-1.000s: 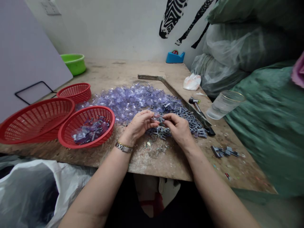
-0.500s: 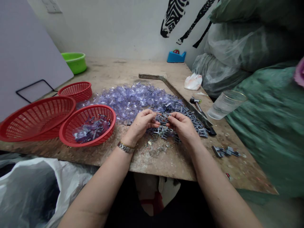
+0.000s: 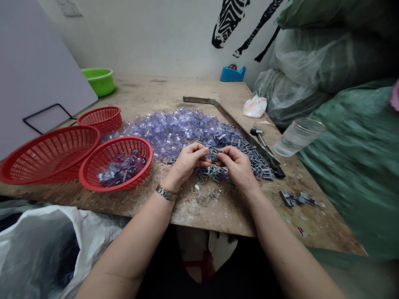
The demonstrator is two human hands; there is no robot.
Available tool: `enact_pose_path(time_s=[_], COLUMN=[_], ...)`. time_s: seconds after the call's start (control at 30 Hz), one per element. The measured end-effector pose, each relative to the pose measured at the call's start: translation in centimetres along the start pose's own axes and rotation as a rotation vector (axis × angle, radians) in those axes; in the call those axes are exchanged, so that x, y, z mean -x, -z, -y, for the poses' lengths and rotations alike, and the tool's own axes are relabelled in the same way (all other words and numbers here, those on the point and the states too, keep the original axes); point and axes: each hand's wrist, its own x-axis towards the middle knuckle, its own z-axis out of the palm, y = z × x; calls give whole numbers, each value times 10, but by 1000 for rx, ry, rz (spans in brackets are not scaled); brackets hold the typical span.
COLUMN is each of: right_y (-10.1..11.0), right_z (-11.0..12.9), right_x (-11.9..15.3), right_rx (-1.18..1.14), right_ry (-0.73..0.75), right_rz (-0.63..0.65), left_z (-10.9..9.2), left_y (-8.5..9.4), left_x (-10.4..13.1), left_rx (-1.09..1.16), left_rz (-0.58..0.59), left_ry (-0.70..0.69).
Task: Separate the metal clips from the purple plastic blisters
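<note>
My left hand (image 3: 191, 162) and my right hand (image 3: 234, 164) face each other over the front of a heap of grey plastic parts (image 3: 254, 160). Thumb and fingertips of the left hand are pinched together; what sits between them is too small to make out. The right hand pinches a small grey plastic part, mostly covered by its fingers. Behind the hands lies a pile of clear purplish plastic pieces (image 3: 170, 128). To the left, a red basket (image 3: 89, 178) holds purplish and grey pieces joined or mixed together.
A larger red basket (image 3: 46, 145) and a small red basket (image 3: 101, 116) stand at the left. A bent metal strip (image 3: 230, 118) borders the heap. Right of it are a screwdriver-like tool (image 3: 263, 141), a glass (image 3: 297, 137) and grey blocks (image 3: 296, 199). A white bag (image 3: 90, 224) hangs at front left.
The right hand has shifted slightly left, closer to the left hand. The left hand keeps its pinch, and the view has moved a little.
</note>
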Motion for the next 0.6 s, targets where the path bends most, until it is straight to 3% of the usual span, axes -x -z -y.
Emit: enact_pose_path(time_s=[0.37,0.6], right_y=[0,1], right_z=[1,0], right_x=[2,2], right_rx=[69,121], right_ry=[39,87], right_rz=[-16,-36], left_z=[2,2], left_y=[-1,-3], left_x=[-1,0], left_rx=[-73,-237], left_rz=[-45,-40], left_ry=[-32,-172])
